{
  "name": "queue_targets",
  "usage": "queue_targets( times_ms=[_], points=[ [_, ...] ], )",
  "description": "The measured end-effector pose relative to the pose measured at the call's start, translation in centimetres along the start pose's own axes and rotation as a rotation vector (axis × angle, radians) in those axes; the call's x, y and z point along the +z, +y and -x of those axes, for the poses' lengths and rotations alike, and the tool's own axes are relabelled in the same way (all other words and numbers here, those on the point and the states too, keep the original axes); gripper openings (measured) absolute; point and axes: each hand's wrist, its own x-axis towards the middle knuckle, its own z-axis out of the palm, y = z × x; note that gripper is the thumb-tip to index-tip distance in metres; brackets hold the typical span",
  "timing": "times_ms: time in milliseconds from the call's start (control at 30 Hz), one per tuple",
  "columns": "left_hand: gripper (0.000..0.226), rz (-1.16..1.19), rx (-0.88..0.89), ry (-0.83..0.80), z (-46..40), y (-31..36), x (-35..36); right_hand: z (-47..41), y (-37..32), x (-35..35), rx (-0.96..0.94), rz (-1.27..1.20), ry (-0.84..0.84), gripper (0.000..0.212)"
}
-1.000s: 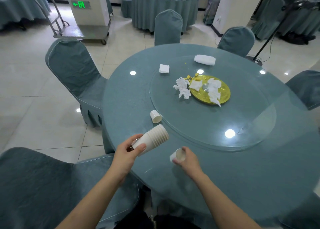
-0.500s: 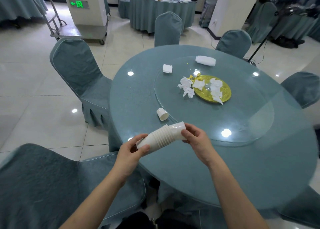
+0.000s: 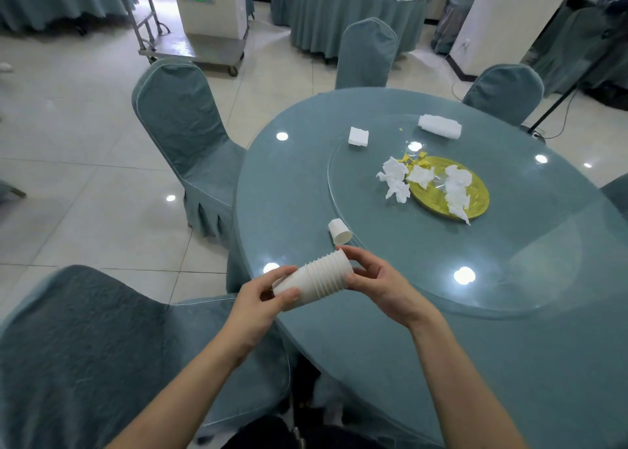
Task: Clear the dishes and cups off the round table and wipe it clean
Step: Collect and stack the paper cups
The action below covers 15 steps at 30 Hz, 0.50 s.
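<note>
A stack of white paper cups (image 3: 314, 278) lies sideways in the air above the near edge of the round table (image 3: 390, 340). My left hand (image 3: 260, 300) grips the stack's closed end. My right hand (image 3: 377, 278) holds its open rim end with curled fingers. One single white cup (image 3: 339, 230) lies tipped over on the table beside the glass turntable (image 3: 509, 261). On the turntable sits a yellow plate (image 3: 475, 204) with crumpled white napkins (image 3: 396, 180) on and beside it.
A folded white napkin (image 3: 358, 136) and a rolled white towel (image 3: 439, 126) lie at the far side. Covered chairs (image 3: 180, 132) ring the table, one close at lower left (image 3: 85, 346). A trolley (image 3: 190, 52) and another laid table (image 3: 356, 10) stand beyond.
My right hand picked up a loose cup from the table edge and pushed it into the stack my left hand holds. The stack has since closed up, and the view has shifted left.
</note>
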Motion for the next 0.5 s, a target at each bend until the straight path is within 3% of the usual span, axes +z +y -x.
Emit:
queue_targets(
  times_ms=[200,267,367,500],
  points=[
    [0.030,0.037,-0.062,0.121,-2.6,-0.7,0.0,-5.9,1.7,-1.7,0.081,-0.086,-0.040,0.049],
    [0.032,0.038,-0.092,0.178,-3.4,-0.7,0.0,-8.4,3.0,-2.4,0.126,-0.128,0.123,0.038],
    [0.032,0.045,-0.099,0.249,-4.2,-0.5,-0.1,-12.4,6.7,-4.0,0.142,0.130,0.450,0.012],
    [0.032,0.048,-0.107,0.317,-4.8,-0.5,-0.1,-17.3,10.7,-6.3,0.221,0.474,0.585,0.029]
  ],
)
